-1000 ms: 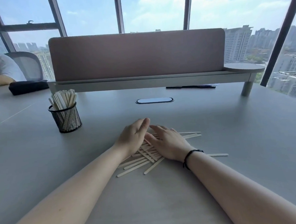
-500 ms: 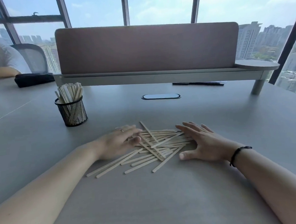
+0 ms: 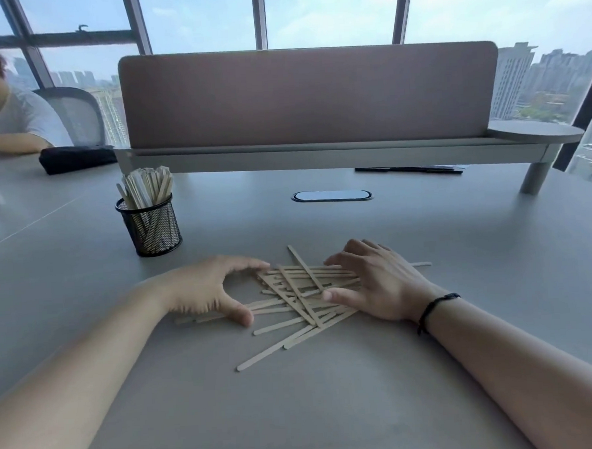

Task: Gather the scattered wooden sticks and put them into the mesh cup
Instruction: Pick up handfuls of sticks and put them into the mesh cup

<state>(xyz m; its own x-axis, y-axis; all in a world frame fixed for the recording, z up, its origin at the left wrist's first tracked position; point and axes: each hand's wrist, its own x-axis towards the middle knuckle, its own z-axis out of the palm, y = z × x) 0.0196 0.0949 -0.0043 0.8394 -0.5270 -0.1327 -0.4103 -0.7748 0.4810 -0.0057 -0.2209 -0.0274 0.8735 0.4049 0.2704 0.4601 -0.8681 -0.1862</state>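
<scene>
Wooden sticks (image 3: 301, 294) lie in a crossed heap at frame centre on the grey desk (image 3: 331, 394). Left hand (image 3: 205, 291) and right hand (image 3: 376, 285) flank the heap, both open, fingers spread, touching sticks, gripping none. Black mesh cup (image 3: 149, 225), upper left of the heap, well apart, already holds upright sticks. Open desk between cup and heap. Behind: cable grommet (image 3: 331, 195), pinkish divider screen (image 3: 308, 96) on a raised shelf, black pouch (image 3: 77, 158), seated person at upper left.
</scene>
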